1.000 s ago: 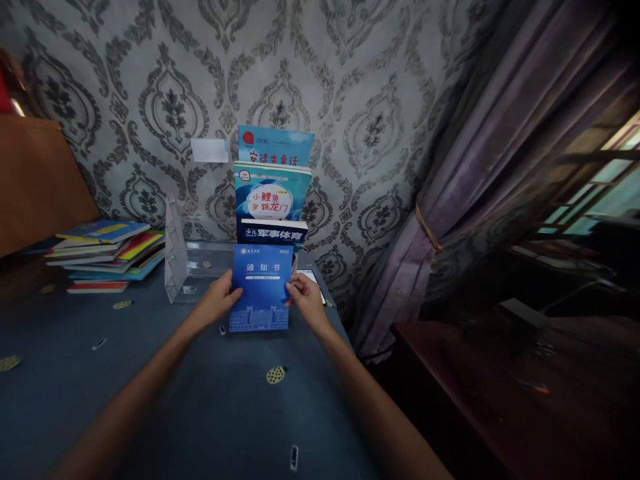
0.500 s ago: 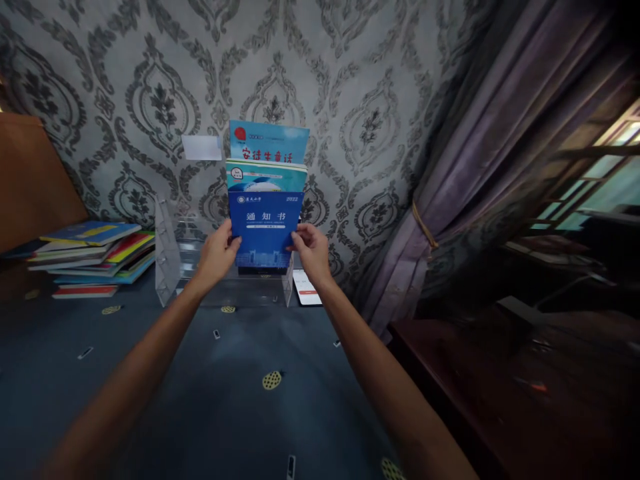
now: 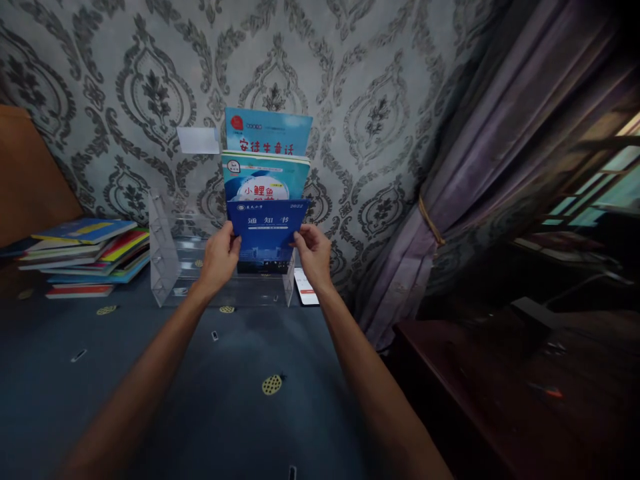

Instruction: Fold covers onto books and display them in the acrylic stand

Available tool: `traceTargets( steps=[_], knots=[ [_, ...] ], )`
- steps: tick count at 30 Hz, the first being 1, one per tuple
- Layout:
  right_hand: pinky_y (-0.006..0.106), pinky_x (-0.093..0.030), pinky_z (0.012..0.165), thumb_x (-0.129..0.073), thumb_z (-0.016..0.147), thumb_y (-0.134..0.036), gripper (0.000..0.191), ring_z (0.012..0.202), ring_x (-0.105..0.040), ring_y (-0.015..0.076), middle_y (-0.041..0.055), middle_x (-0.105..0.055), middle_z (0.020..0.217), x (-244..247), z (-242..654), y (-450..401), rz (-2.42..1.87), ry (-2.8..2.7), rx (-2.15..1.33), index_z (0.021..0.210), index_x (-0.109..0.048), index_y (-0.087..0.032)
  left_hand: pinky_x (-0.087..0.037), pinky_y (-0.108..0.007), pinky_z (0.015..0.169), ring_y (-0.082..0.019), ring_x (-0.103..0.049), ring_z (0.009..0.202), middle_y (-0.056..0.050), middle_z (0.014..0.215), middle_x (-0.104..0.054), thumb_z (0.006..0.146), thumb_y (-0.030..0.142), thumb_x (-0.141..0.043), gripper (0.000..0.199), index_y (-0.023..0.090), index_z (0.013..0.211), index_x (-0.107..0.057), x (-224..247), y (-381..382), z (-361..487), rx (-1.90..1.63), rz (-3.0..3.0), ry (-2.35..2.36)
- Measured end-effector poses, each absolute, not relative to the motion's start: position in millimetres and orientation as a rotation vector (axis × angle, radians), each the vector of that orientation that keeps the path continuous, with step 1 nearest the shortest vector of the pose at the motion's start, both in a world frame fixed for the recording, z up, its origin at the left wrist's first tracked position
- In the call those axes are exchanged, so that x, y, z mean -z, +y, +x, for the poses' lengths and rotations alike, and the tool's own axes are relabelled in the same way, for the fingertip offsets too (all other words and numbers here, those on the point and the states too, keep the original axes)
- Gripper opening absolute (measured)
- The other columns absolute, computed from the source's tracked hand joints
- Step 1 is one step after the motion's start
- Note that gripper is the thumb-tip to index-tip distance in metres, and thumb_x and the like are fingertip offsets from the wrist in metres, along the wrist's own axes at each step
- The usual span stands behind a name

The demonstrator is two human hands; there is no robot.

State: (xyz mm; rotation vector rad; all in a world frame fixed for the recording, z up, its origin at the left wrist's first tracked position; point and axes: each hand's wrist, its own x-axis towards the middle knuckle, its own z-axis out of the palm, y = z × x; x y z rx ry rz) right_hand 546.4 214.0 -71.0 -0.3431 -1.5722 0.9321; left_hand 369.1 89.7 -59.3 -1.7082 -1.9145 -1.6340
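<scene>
Both hands grip a dark blue booklet (image 3: 273, 230) marked 2022, its top edge leaning toward me. My left hand (image 3: 221, 260) pinches the left edge, and my right hand (image 3: 314, 257) pinches the right edge. The booklet is at the front of a clear tiered rack (image 3: 167, 267). Behind it stand a teal book (image 3: 265, 177) with a white oval on its cover and, higher up, a light blue book (image 3: 270, 132) with red lettering. A dark item (image 3: 260, 267) shows beneath the booklet. Whether the booklet's lower edge touches the rack, I cannot tell.
A stack of books (image 3: 95, 257) lies on the left of the dark patterned tablecloth (image 3: 215, 393). Right of the rack, a phone (image 3: 306, 287) with a lit screen is partly hidden by my hand. A purple curtain (image 3: 415, 260) hangs at the right, beside a dark red table (image 3: 440, 353).
The blue booklet has tilted toward me and its top edge has dropped, uncovering more of the teal book's cover. Both hands still hold its edges. My view has shifted slightly.
</scene>
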Motion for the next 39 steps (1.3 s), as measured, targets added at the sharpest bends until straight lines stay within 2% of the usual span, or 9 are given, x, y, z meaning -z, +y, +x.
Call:
traceTargets(
  steps=[3, 7, 14, 19, 28, 31, 35, 39],
  knots=[
    [0.031, -0.057, 0.078, -0.057, 0.090, -0.038, 0.020, 0.084, -0.067, 0.0184, 0.0038, -0.070, 0.091, 81, 549, 213, -0.433, -1.634, -0.849, 0.097, -0.065, -0.021, -0.049, -0.040, 0.089, -0.024, -0.063, 0.091, -0.008, 0.097, -0.066, 0.093, 0.017, -0.048, 0.022, 0.019, 0.111, -0.059, 69, 91, 371, 1.490, -1.630, -1.903],
    [0.032, -0.055, 0.077, -0.058, 0.086, -0.033, 0.016, 0.088, -0.066, 0.0211, 0.0059, -0.069, 0.093, 89, 553, 213, -0.555, -1.693, -0.670, 0.091, -0.067, -0.020, -0.048, -0.040, 0.090, -0.026, -0.062, 0.096, -0.010, 0.102, -0.064, 0.093, 0.016, -0.046, 0.016, 0.018, 0.104, -0.057, 77, 91, 375, 1.373, -1.555, -1.913],
    [0.036, -0.053, 0.077, -0.058, 0.084, -0.029, 0.016, 0.078, -0.065, 0.0219, 0.0064, -0.073, 0.088, 93, 555, 218, -0.704, -1.817, -0.530, 0.089, -0.071, -0.020, -0.051, -0.041, 0.087, -0.029, -0.065, 0.094, -0.010, 0.102, -0.064, 0.094, 0.021, -0.048, 0.033, 0.016, 0.127, -0.048, 88, 93, 378, 1.358, -1.485, -2.019],
    [0.036, -0.053, 0.078, -0.059, 0.084, -0.030, 0.017, 0.080, -0.067, 0.0230, 0.0064, -0.075, 0.089, 96, 555, 220, -0.772, -1.840, -0.529, 0.091, -0.072, -0.021, -0.050, -0.044, 0.095, -0.031, -0.064, 0.109, -0.014, 0.120, -0.063, 0.095, 0.021, -0.046, 0.037, 0.020, 0.132, -0.047, 90, 94, 379, 1.346, -1.495, -2.034],
    [0.036, -0.051, 0.077, -0.061, 0.084, -0.033, 0.014, 0.077, -0.068, 0.0231, 0.0054, -0.075, 0.084, 95, 555, 216, -0.848, -1.826, -0.532, 0.087, -0.069, -0.022, -0.047, -0.052, 0.104, -0.037, -0.059, 0.124, -0.022, 0.134, -0.059, 0.096, 0.021, -0.045, 0.047, 0.015, 0.143, -0.041, 86, 93, 384, 1.266, -1.516, -2.123],
    [0.035, -0.050, 0.075, -0.064, 0.083, -0.034, 0.019, 0.077, -0.068, 0.0234, 0.0037, -0.074, 0.081, 94, 555, 214, -0.880, -1.787, -0.512, 0.096, -0.068, -0.022, -0.046, -0.053, 0.106, -0.038, -0.056, 0.129, -0.024, 0.139, -0.057, 0.097, 0.021, -0.045, 0.050, 0.015, 0.146, -0.040, 86, 93, 386, 1.312, -1.527, -2.120],
    [0.037, -0.051, 0.079, -0.064, 0.084, -0.033, 0.037, 0.083, -0.069, 0.0250, 0.0056, -0.073, 0.088, 95, 554, 213, -0.852, -1.767, -0.509, 0.118, -0.065, -0.018, -0.047, -0.053, 0.106, -0.040, -0.057, 0.129, -0.026, 0.141, -0.056, 0.097, 0.021, -0.045, 0.053, 0.013, 0.149, -0.038, 86, 92, 386, 1.297, -1.536, -2.127],
    [0.037, -0.051, 0.082, -0.060, 0.085, -0.029, 0.034, 0.083, -0.067, 0.0241, 0.0091, -0.074, 0.095, 96, 553, 214, -0.797, -1.808, -0.437, 0.115, -0.071, -0.017, -0.049, -0.050, 0.105, -0.038, -0.061, 0.125, -0.023, 0.138, -0.060, 0.096, 0.022, -0.047, 0.055, 0.014, 0.150, -0.038, 88, 92, 386, 1.252, -1.508, -2.097]
  ],
)
